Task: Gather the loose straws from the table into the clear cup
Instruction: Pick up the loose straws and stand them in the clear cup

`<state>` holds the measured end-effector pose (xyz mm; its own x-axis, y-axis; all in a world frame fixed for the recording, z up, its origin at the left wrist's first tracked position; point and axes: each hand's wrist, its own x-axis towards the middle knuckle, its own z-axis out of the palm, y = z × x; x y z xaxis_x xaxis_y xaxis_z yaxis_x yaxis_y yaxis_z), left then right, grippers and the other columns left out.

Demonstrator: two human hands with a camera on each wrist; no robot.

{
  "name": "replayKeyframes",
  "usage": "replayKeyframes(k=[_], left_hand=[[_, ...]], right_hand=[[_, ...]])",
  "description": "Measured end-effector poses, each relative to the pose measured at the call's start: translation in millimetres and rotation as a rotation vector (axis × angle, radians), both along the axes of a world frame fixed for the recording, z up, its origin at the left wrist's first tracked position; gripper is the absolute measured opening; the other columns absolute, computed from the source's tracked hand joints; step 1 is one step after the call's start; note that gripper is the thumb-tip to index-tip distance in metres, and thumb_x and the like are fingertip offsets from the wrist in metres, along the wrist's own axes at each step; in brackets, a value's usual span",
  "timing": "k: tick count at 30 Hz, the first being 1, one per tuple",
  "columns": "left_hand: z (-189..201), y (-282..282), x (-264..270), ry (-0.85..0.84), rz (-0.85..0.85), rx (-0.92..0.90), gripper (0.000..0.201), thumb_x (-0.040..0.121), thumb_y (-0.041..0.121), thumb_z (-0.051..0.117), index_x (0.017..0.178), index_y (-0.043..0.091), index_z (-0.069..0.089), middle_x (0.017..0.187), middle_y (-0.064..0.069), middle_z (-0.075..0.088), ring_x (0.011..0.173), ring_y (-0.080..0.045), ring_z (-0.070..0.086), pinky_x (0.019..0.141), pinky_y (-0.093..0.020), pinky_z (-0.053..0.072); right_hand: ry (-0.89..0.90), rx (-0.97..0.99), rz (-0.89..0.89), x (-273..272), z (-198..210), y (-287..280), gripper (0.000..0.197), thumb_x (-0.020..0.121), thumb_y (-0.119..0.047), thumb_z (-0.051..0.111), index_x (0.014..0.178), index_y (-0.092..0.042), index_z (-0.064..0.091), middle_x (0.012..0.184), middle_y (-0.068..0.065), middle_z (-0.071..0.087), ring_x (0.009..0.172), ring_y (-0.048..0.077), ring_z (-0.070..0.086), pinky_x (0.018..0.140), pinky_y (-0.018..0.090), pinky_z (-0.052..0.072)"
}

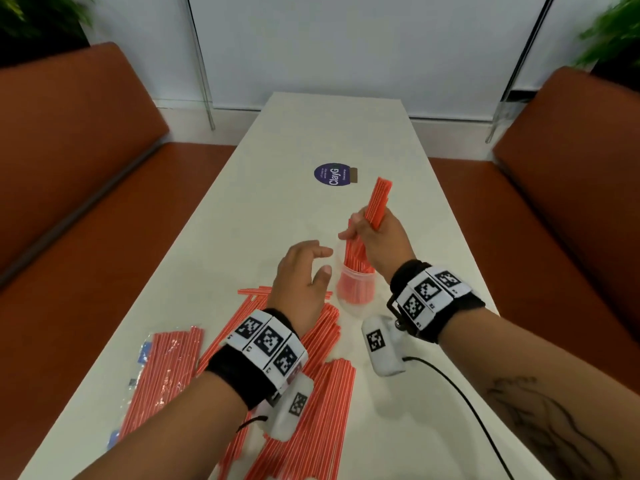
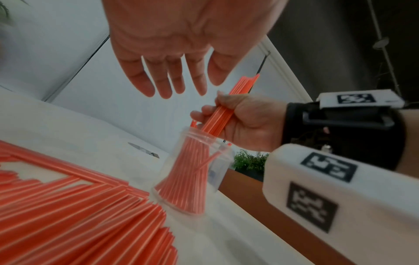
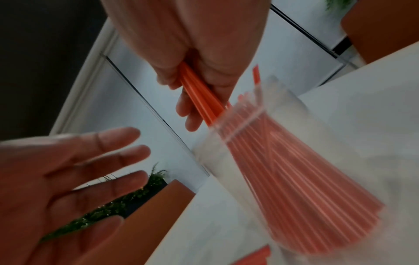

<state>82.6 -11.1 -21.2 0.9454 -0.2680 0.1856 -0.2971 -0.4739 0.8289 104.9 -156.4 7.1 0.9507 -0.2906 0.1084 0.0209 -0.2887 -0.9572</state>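
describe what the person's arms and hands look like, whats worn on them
Both hands are bare, no gloves or sleeves. Each wrist carries a black band topped by a row of white blocks printed with black square markers; the right wrist has the same. A white camera housing with its own marker hangs under each wrist, and a black cable trails from the right one. The right forearm bears a dark line tattoo.

Orange striped straws [image 1: 322,344] lie fanned on the table, more standing bunched (lower ends splayed) in the upright clear cup [image 1: 356,289].
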Motion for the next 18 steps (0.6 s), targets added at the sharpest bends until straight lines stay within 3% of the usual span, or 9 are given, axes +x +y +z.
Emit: replayKeyframes(k=[3, 6, 8, 10, 11, 13, 15, 18], left_hand=[[-2.1, 2.2, -0.5, 0.034, -0.013, 0.031, 0.028, 0.093, 0.011, 0.047, 0.12, 0.016, 0.053, 0.138, 0.0, 0.042, 0.13, -0.016, 0.038, 0.108, -0.027, 0.03], [-1.1, 1.7, 0.2, 0.041, -0.041, 0.101, 0.031, 0.093, 0.013, 0.046, 0.124, 0.016, 0.051, 0.141, 0.0, 0.04, 0.132, -0.015, 0.037, 0.108, -0.026, 0.03], [1.3, -0.8, 2.0, 0.038, -0.058, 0.155, 0.034, 0.093, 0.013, 0.047, 0.127, 0.018, 0.048, 0.144, 0.001, 0.038, 0.134, -0.015, 0.036, 0.111, -0.031, 0.03], [6.8, -4.0, 6.8, 0.015, -0.078, 0.222, 0.04, 0.092, 0.015, 0.05, 0.131, 0.019, 0.044, 0.147, 0.002, 0.034, 0.135, -0.016, 0.035, 0.113, -0.037, 0.031], [10.4, -5.6, 10.3, -0.004, -0.093, 0.279, 0.046, 0.09, 0.017, 0.053, 0.134, 0.019, 0.041, 0.149, 0.002, 0.032, 0.136, -0.017, 0.034, 0.113, -0.038, 0.03], [17.4, -10.2, 20.3, -0.033, -0.148, 0.432, 0.068, 0.084, 0.024, 0.063, 0.142, 0.018, 0.029, 0.154, 0.001, 0.023, 0.14, -0.018, 0.029, 0.114, -0.038, 0.028], [23.3, -18.4, 32.3, -0.042, -0.218, 0.603, 0.097, 0.074, 0.033, 0.073, 0.148, 0.016, 0.012, 0.158, 0.0, 0.011, 0.144, -0.018, 0.019, 0.114, -0.04, 0.024], [25.6, -33.1, 48.6, -0.108, -0.287, 0.812, 0.118, 0.067, 0.04, 0.077, 0.149, 0.014, -0.004, 0.16, -0.001, -0.004, 0.147, -0.017, 0.003, 0.115, -0.042, 0.021]], right_hand=[[0.024, 0.003, -0.012, 1.8, -12.8, -1.5, 0.006, 0.089, -0.012, 0.055, 0.092, -0.015, 0.051, 0.095, 0.007, 0.067, 0.085, 0.018, 0.064, 0.078, 0.026, 0.048], [-0.014, -0.05, -0.033, 2.2, -8.1, -1.2, 0.019, 0.085, -0.008, 0.061, 0.1, -0.017, 0.052, 0.086, -0.006, 0.057, 0.087, 0.013, 0.057, 0.086, 0.027, 0.047], [-0.069, -0.074, -0.05, 2.1, 0.8, -3.0, 0.02, 0.087, -0.007, 0.058, 0.103, -0.018, 0.052, 0.089, -0.005, 0.058, 0.087, 0.01, 0.056, 0.087, 0.021, 0.047], [-0.135, -0.167, -0.098, 0.1, 11.4, -9.3, 0.019, 0.091, -0.008, 0.052, 0.109, -0.016, 0.055, 0.102, -0.001, 0.06, 0.091, 0.005, 0.055, 0.083, 0.008, 0.044], [-0.161, -0.238, -0.133, -0.7, 14.8, -13.9, 0.022, 0.093, -0.009, 0.048, 0.113, -0.014, 0.056, 0.111, 0.002, 0.06, 0.097, 0.006, 0.055, 0.084, 0.007, 0.041], [-0.157, -0.4, -0.164, -4.0, 16.2, -24.6, 0.031, 0.096, -0.011, 0.043, 0.126, -0.012, 0.051, 0.129, 0.004, 0.055, 0.118, 0.013, 0.05, 0.096, 0.014, 0.034], [-0.04, -0.583, -0.077, -7.2, 8.3, -32.5, 0.043, 0.098, -0.017, 0.04, 0.14, -0.011, 0.037, 0.148, 0.006, 0.039, 0.139, 0.019, 0.032, 0.109, 0.023, 0.022], [0.192, -0.864, 0.148, -11.9, -12.8, -32.8, 0.055, 0.1, -0.024, 0.034, 0.148, -0.01, 0.013, 0.159, 0.008, 0.011, 0.147, 0.022, 0.005, 0.118, 0.04, 0.008]])
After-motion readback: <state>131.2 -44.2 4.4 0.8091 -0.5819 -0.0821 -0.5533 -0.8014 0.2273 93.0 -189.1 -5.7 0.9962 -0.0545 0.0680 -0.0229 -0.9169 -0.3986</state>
